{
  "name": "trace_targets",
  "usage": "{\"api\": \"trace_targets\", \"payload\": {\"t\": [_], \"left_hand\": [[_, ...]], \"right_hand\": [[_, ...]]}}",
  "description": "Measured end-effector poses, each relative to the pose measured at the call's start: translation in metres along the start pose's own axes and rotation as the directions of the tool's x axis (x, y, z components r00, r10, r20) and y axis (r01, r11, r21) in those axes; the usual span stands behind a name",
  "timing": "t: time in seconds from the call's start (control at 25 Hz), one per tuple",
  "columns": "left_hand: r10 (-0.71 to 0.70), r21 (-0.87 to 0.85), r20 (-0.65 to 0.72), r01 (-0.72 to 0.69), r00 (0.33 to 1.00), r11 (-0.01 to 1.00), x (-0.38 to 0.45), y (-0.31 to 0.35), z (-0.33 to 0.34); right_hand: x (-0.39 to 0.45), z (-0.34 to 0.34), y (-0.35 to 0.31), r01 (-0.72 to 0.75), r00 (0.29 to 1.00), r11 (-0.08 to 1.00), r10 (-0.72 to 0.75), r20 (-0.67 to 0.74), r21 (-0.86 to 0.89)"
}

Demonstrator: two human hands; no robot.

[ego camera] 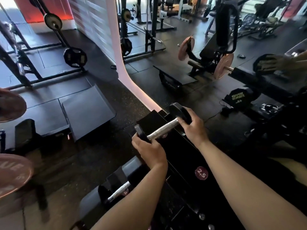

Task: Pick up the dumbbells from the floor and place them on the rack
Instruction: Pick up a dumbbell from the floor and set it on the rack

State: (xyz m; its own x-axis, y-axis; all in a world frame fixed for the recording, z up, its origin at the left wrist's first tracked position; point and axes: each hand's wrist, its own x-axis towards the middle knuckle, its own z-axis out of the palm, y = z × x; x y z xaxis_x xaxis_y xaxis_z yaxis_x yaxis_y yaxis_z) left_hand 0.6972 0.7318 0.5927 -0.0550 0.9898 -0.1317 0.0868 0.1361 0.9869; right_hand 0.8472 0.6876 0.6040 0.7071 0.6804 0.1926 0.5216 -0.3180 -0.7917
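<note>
A small dumbbell [162, 130] with black round heads and a silver handle is held over the upper end of the black rack [187, 156]. My left hand [150, 151] grips its near head; my right hand [193, 128] grips its far head. A pink round label reading 2,5 [201, 173] marks the rack between my forearms. A second dumbbell [118, 190] with a silver handle lies on a lower tier of the rack, left of my left forearm.
A mirror with a pale lit edge [126, 75] stands right behind the rack and reflects the gym. Pink weight plates [11, 175] hang at the left edge. A squat rack with black plates [74, 56] stands at the far left. Dark rubber mats [86, 103] cover the floor.
</note>
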Motion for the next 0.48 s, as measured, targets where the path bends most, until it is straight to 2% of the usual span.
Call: {"api": "trace_targets", "payload": {"t": [0.2, 0.36, 0.48], "left_hand": [[-0.070, 0.015, -0.021, 0.070, 0.997, 0.997, 0.011, -0.018, 0.021], [-0.068, 0.023, -0.048, 0.069, 0.997, 0.997, 0.021, -0.030, 0.032], [-0.169, 0.014, -0.072, 0.170, 0.983, 0.985, 0.023, -0.031, 0.035]], "right_hand": [[0.019, 0.018, 0.026, -0.058, 0.998, 0.998, 0.059, 0.036, -0.034], [0.035, 0.028, 0.036, -0.070, 0.993, 0.995, 0.076, 0.095, -0.064], [0.049, 0.027, 0.034, -0.073, 0.982, 0.992, 0.090, 0.164, -0.106]]}}
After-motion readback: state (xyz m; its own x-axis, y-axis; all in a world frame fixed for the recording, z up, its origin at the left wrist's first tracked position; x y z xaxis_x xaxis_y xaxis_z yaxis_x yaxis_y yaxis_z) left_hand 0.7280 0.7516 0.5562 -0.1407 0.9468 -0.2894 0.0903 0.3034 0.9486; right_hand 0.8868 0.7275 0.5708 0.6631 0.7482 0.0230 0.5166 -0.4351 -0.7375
